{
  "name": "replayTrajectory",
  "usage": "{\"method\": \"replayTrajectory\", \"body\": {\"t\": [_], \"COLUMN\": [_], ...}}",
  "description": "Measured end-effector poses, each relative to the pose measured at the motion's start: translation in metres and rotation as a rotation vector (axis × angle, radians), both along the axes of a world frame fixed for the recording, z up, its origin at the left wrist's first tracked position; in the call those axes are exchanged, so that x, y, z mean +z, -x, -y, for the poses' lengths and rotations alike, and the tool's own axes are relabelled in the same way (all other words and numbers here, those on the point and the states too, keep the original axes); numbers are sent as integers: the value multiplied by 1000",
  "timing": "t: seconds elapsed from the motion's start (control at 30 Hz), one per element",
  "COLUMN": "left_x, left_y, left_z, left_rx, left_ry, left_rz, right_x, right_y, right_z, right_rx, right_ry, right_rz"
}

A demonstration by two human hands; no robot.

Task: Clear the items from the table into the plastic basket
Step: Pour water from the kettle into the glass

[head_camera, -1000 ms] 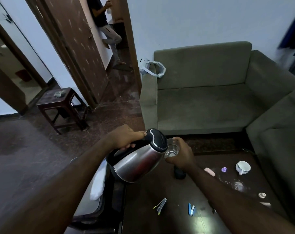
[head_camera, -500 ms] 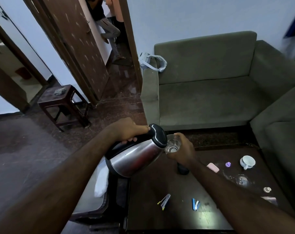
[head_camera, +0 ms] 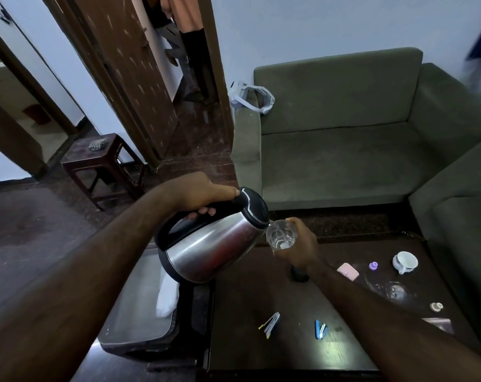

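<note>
Two bare forearms reach forward over a dark wooden table (head_camera: pixel 261 343), the landmark for everything here. Nearest on its top lie a small silver stapler (head_camera: pixel 272 323) and, just right of it, a blue stapler (head_camera: pixel 320 329). Toward the table's right edge sit a small round cream piece (head_camera: pixel 436 306), a clear glass dish (head_camera: pixel 393 290), a pink flat case (head_camera: pixel 347 271), a small purple cap (head_camera: pixel 373 266) and a white teacup (head_camera: pixel 405 262) tipped on its side.

Off the table's left edge, lower down, stands a dark plastic basket (head_camera: pixel 140 337) holding something white.

Above the table's left part, the left hand (head_camera: pixel 203 193) has its fingers curled round the black handle of a steel kettle (head_camera: pixel 211 244), which is tilted with its spout toward the right. The right hand (head_camera: pixel 298 248) grips a clear drinking glass (head_camera: pixel 281 234) held at the spout, with water in it. A dark round object (head_camera: pixel 300 275) stands on the table beneath that wrist.

Beyond the table's far edge is a green sofa (head_camera: pixel 338 150), with a white headset (head_camera: pixel 251 99) on its left arm. Far left of the table stands a brown stool (head_camera: pixel 101 161) beside an open doorway where legs of people show.
</note>
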State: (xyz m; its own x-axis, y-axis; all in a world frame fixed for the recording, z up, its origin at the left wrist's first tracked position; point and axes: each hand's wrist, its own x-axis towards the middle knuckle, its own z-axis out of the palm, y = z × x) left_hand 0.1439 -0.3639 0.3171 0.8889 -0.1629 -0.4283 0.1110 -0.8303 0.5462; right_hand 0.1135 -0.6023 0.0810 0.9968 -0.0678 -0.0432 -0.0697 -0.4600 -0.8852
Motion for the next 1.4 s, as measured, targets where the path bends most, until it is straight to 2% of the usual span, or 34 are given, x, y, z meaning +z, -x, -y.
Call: {"method": "replayTrajectory", "body": {"t": [0.63,0.83,1.1,1.4], "left_x": [29,37,44,52], "left_y": [-1,-1,-1,3], "left_z": [-2,-3,-2,-5], "left_rx": [-111,-94,-97,-90], "left_ry": [-171,-172,-196,-206], "left_rz": [23,21,21,20], "right_x": [-1,1,-3,-8], "right_y": [3,4,9,8], "right_z": [0,1,-4,-4], "right_rx": [-34,16,-82,-57], "right_ry": [9,-3,25,17], "right_rz": [-24,-60,-23,-68]}}
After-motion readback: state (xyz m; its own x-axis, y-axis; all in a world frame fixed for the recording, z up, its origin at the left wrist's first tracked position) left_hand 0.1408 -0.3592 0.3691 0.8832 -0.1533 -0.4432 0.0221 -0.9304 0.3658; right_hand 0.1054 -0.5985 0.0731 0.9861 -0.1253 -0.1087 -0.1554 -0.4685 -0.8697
